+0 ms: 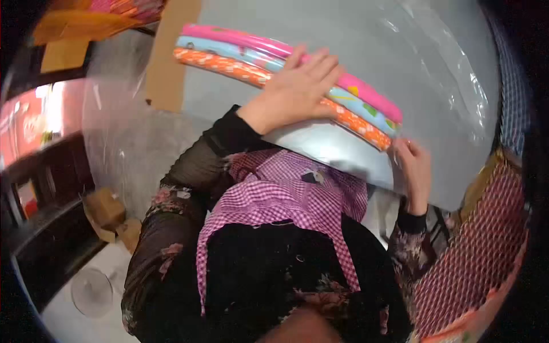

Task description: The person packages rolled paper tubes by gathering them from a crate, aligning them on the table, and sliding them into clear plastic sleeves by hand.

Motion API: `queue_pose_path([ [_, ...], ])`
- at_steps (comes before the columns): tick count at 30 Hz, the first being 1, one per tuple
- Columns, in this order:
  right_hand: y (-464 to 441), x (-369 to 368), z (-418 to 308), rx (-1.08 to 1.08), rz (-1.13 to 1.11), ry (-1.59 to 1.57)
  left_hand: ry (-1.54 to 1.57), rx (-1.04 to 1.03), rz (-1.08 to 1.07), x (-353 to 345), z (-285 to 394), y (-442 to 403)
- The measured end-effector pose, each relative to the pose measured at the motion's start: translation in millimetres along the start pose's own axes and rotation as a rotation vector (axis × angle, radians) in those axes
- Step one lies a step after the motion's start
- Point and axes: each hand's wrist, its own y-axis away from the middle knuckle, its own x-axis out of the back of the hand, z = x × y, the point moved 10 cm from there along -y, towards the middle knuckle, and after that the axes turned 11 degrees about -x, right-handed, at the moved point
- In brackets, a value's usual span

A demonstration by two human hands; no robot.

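Three long patterned rolls lie side by side on a grey tabletop (343, 46): a pink roll (246, 40), a light blue roll (217, 48) and an orange roll with white spots (229, 66). Across their middle rests my left hand (300, 88), its fingers stretched out over the pink and blue rolls and its thumb along the orange one. My right hand (414, 168) is at the right end of the rolls, beside the orange roll's tip. Its fingers are drawn together there, and what they pinch is too blurred to name.
Clear plastic film (452, 74) lies over the table's right side. A brown cardboard strip (166, 68) lines the left edge. Red netted material (469, 257) stands at my right. A cardboard box (104, 211) sits lower left, near a white surface with a clear round object (91, 291).
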Motion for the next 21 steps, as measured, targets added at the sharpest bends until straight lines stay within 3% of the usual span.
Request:
queue_pose_path([
  [3,5,-15,1,-0.037,-0.129,0.061,-0.001,0.016,-0.036,-1,-3,2],
  [9,2,-22,1,-0.033,-0.090,0.145,-0.026,-0.005,0.033,6,-3,5],
  [12,-8,-22,23,-0.106,-0.099,-0.095,0.005,-0.024,0.056,8,0,3],
  [18,-8,-24,15,-0.110,-0.177,-0.176,0.003,-0.026,0.081,8,4,3],
  [21,-2,-22,4,-0.116,-0.106,-0.132,-0.004,-0.024,0.093,7,5,2],
])
